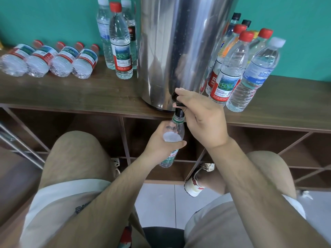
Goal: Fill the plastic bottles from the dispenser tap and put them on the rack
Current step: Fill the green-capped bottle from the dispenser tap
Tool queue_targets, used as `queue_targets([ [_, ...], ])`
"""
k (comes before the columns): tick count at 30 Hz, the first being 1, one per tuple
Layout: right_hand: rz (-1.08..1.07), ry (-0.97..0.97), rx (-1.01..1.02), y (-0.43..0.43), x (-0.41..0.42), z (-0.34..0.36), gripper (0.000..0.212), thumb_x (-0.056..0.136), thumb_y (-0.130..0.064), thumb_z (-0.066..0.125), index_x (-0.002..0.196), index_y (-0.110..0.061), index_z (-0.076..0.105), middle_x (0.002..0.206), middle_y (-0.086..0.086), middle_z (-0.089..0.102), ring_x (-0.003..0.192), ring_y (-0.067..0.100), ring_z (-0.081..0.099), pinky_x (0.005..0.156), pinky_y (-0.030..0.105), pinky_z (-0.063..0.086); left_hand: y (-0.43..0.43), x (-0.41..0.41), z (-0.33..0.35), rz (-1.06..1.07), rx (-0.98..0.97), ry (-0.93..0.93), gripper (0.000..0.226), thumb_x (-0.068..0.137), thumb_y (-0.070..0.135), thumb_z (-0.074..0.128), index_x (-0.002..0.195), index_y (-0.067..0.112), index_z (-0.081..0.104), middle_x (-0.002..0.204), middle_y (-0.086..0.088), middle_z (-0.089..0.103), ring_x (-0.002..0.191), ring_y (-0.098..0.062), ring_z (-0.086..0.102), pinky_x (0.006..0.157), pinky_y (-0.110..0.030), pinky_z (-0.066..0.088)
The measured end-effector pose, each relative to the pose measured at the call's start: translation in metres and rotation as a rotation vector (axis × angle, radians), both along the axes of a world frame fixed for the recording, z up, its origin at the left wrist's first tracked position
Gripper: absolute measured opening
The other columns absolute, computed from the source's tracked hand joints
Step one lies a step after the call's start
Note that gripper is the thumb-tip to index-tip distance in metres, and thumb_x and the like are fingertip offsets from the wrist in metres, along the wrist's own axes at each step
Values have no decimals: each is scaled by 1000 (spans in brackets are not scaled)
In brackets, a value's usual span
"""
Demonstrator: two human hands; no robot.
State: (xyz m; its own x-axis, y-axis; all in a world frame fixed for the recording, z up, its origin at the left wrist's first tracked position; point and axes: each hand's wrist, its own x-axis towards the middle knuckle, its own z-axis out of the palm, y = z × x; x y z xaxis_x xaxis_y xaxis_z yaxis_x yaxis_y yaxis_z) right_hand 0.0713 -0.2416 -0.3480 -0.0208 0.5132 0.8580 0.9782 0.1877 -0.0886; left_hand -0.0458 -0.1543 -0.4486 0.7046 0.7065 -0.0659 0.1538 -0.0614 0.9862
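Wooden rack top (pixel 71 93) against a teal wall carries a steel dispenser (pixel 179 51). Just off its front edge an uncapped plastic bottle (pixel 172 135) sits mouth-up right under the black tap (pixel 178 108), the left hand (pixel 159 147) wrapped round its upper body and the right hand (pixel 202 115) pinching the tap lever. Water appears high in the bottle, so a late release or a drifting mouth would likely spill onto the floor, and the crowded standing bottles (pixel 232 72) beside the right arm could be knocked over.
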Motion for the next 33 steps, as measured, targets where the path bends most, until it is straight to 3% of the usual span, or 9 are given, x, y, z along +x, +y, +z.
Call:
queue_targets([
  [3,46,-27,1,-4,2,-8,32,108,-3,45,114,9,74,133,23,67,126,35,66,105,46,55,0,2,-3,-1,5,-21,68,71,30,94,118,55,52,111,26,67,104,4,66,80,-18,56],
  [5,36,10,-20,-8,1,-18,29,106,-7,53,124,7,70,142,22,61,133,34,61,110,45,52,0,2,-3,-12,1,-39,71,72,29,93,129,41,54,117,18,69,109,-3,67,91,-28,57],
  [8,-15,289,-78,-19,-4,-36,46,102,-22,67,141,0,59,151,10,54,141,23,52,111,39,49,0,0,2,-35,27,-10,73,72,38,91,133,38,51,118,18,68,106,0,67,85,-22,53],
  [11,-75,486,-189,-22,-4,-46,48,100,-39,64,139,-12,57,133,-3,61,125,8,58,96,33,55,-1,-1,4,-37,15,6,70,73,35,91,131,37,52,112,21,68,101,5,67,78,-17,51],
  [14,-85,592,-351,-16,-2,-50,43,94,-47,65,128,-19,63,115,-11,67,108,8,65,80,39,59,-3,-1,1,-40,-17,-1,66,74,28,91,128,34,54,115,17,70,103,1,69,84,-24,55],
  [17,-101,648,-404,-10,-1,-56,37,90,-48,69,117,-23,67,104,-14,71,100,6,67,78,36,59,-3,-1,-3,-34,-36,4,67,74,24,91,129,34,54,122,13,69,111,-9,69,93,-33,57],
  [21,-85,717,-400,-6,1,-57,27,83,-54,71,101,-36,63,90,-24,68,93,2,67,71,25,57,-2,-1,-8,-22,-51,30,67,73,24,92,126,37,54,118,15,70,107,-9,69,88,-28,58],
  [27,-29,775,-442,-6,3,-65,28,83,-49,76,105,-31,71,95,-17,72,95,7,69,73,27,57,-2,-2,-13,-15,-61,65,65,72,25,92,123,40,55,116,15,71,106,-10,70,88,-30,59],
  [33,-49,759,-481,-6,4,-67,28,88,-35,81,113,-22,75,101,-14,73,96,4,67,75,16,52,-1,-1,-14,-22,-64,63,65,73,21,92,125,39,56,118,13,71,111,-14,70,94,-37,59],
])
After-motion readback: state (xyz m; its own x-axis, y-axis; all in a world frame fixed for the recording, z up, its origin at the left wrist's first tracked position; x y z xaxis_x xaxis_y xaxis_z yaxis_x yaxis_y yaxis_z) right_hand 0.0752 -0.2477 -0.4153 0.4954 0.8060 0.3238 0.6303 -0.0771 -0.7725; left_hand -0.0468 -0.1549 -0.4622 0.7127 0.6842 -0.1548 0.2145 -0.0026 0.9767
